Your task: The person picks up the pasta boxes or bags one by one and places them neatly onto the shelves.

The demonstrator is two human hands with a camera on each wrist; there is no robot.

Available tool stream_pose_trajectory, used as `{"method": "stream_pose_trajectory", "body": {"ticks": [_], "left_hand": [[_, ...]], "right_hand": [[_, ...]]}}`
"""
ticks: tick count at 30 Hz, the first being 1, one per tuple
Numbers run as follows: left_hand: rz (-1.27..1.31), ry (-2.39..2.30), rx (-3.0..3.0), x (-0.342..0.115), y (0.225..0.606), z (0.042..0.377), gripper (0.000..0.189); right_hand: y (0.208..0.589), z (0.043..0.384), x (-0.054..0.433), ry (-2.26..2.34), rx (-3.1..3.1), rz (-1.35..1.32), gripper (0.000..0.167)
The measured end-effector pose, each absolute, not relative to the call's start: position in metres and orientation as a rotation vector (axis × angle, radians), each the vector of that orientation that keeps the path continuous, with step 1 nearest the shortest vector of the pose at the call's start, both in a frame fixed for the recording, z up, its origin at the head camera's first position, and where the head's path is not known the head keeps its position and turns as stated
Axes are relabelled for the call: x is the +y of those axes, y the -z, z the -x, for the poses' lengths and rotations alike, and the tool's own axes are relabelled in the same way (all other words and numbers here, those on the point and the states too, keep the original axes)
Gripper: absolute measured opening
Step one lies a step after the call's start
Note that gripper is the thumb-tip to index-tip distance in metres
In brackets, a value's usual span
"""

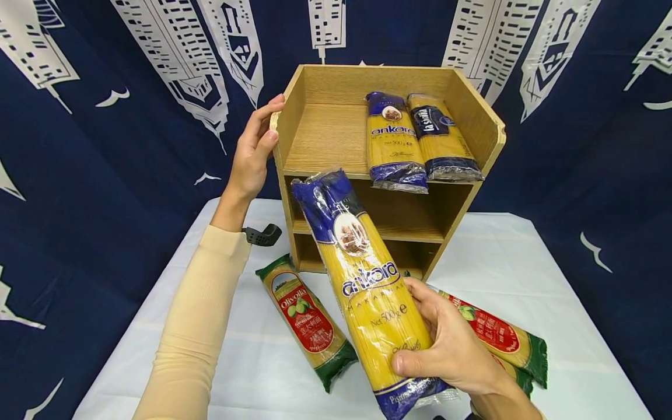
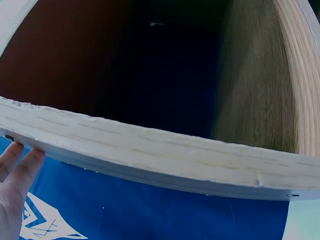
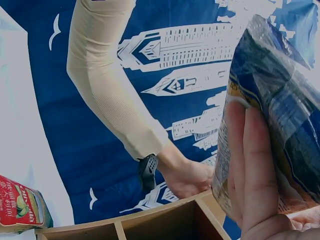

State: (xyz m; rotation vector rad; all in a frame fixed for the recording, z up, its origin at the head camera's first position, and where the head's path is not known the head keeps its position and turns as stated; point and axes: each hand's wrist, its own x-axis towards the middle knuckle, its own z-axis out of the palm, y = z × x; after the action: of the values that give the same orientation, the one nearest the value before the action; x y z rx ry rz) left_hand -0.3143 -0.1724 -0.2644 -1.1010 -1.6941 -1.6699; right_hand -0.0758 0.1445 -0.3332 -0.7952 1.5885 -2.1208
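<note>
My right hand (image 1: 457, 344) grips a yellow and blue Ankara spaghetti packet (image 1: 367, 280) near its lower end, thumb across the front. The packet slants up in front of a wooden shelf unit (image 1: 331, 137). My left hand (image 1: 254, 153) rests against the unit's left side panel; in the left wrist view its fingers (image 2: 25, 170) lie fairly straight against the outer face. On the unit's top level another Ankara packet (image 1: 396, 140) lies beside a yellow and dark-blue spaghetti packet (image 1: 446, 137). In the right wrist view, fingers (image 3: 257, 165) press along the held packet (image 3: 295, 115).
An Olivoila spaghetti packet (image 1: 307, 321) lies on the white tablecloth (image 1: 247, 373), left of the held packet. More red and green packets (image 1: 499, 329) overlap at the right, partly behind my right hand. A dark-blue patterned curtain (image 1: 131, 146) hangs behind the unit.
</note>
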Motion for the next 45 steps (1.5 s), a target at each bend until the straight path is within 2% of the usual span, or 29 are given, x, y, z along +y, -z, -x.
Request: {"method": "stream_pose_trajectory", "body": {"ticks": [15, 25, 32, 45], "left_hand": [[1.084, 1.64, -1.696, -0.172, 0.265, 0.315, 0.05], [1.09, 1.636, -1.701, -0.172, 0.265, 0.314, 0.05], [1.1, 1.63, -1.692, -0.172, 0.264, 0.314, 0.049], [1.095, 1.62, -1.698, -0.172, 0.264, 0.313, 0.049]], "right_hand": [[0.314, 0.091, 0.124, 2.148, 1.784, 0.638, 0.08], [0.306, 0.101, 0.112, 2.266, 1.67, 0.649, 0.073], [0.298, 0.103, 0.102, 2.293, 1.674, 0.569, 0.076], [0.276, 0.115, 0.082, 2.287, 1.774, 0.378, 0.063]]}}
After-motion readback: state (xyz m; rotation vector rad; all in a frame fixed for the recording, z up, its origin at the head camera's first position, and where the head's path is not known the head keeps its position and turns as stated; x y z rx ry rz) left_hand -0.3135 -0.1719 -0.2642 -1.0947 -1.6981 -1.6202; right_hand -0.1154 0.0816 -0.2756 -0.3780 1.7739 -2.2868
